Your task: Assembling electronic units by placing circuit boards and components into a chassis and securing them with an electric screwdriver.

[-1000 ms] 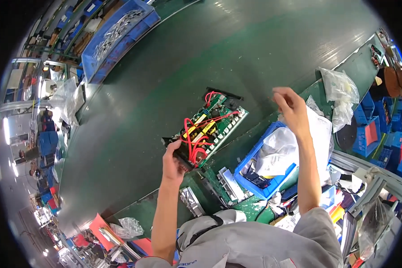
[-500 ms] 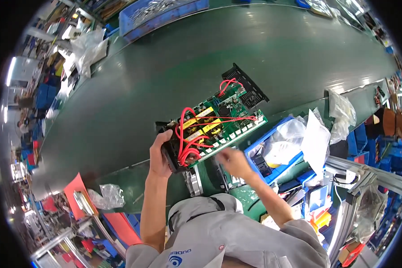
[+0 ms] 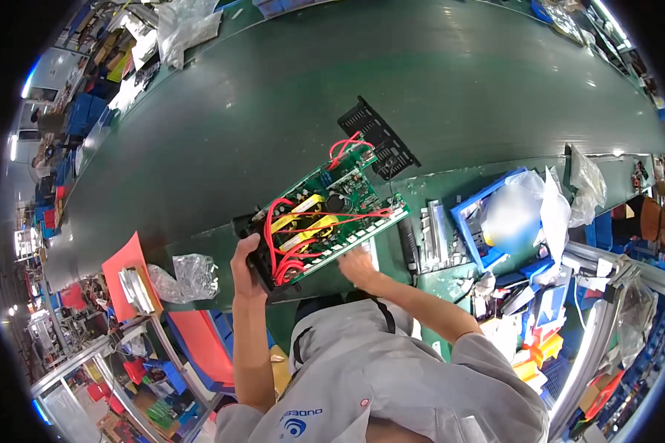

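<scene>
A green circuit board (image 3: 355, 193) with red wires and yellow transformers is held tilted over the bench. My left hand (image 3: 248, 266) grips its near-left end at a black end panel (image 3: 258, 260), thumb on top. At the far end a second black slotted panel (image 3: 380, 139) hangs on by red wires. My right hand (image 3: 357, 267) is just under the board's near edge, beside a pale strip-like part (image 3: 374, 253). The board hides its fingertips, so whether it holds anything does not show.
Silver metal bars (image 3: 437, 235) and a black bar (image 3: 407, 244) lie right of my right hand. Beyond them stands a blue bin (image 3: 467, 225) with plastic bags. Crumpled clear plastic (image 3: 196, 276) and a red sheet (image 3: 129, 275) lie at left. A dark green worktop (image 3: 222, 133) stretches behind.
The view has shifted. The board, with my left hand on it, sits further left and slightly closer to me. My right hand has drawn left, closer in under the board's near edge.
</scene>
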Tool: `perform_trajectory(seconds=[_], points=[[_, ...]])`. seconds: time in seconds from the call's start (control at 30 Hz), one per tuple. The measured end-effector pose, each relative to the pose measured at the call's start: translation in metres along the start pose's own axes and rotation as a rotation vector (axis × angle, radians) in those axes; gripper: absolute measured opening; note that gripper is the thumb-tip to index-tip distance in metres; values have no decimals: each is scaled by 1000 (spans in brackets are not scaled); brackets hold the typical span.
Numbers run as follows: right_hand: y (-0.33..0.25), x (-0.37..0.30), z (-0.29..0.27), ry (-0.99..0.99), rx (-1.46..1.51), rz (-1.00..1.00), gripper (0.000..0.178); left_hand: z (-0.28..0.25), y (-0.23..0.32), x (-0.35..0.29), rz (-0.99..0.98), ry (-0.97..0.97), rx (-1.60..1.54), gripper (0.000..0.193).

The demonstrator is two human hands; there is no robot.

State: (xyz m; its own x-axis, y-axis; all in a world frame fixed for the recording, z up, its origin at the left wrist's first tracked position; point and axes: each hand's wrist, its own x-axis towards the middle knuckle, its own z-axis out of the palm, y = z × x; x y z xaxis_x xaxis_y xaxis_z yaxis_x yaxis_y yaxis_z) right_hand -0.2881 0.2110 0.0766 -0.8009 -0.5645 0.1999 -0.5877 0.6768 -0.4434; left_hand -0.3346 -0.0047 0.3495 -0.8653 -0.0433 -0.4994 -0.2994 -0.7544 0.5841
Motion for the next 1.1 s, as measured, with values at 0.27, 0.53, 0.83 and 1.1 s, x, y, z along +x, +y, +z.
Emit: perform_trajectory(seconds=[0.27,0.53,0.83,1.1], points=[[13,-12,-32,47,-60,265,18,-175,29,-44,-53,113,50,53],[-116,-51,-60,66,85,500,25,-270,47,-26,-164,70,-53,46],[-214,-171,42,231,348,949,19,-223,121,-47,-30,-174,-5,46],[-252,-287,96,197,460,1231,32,-221,147,-55,26,-522,-178,41]])
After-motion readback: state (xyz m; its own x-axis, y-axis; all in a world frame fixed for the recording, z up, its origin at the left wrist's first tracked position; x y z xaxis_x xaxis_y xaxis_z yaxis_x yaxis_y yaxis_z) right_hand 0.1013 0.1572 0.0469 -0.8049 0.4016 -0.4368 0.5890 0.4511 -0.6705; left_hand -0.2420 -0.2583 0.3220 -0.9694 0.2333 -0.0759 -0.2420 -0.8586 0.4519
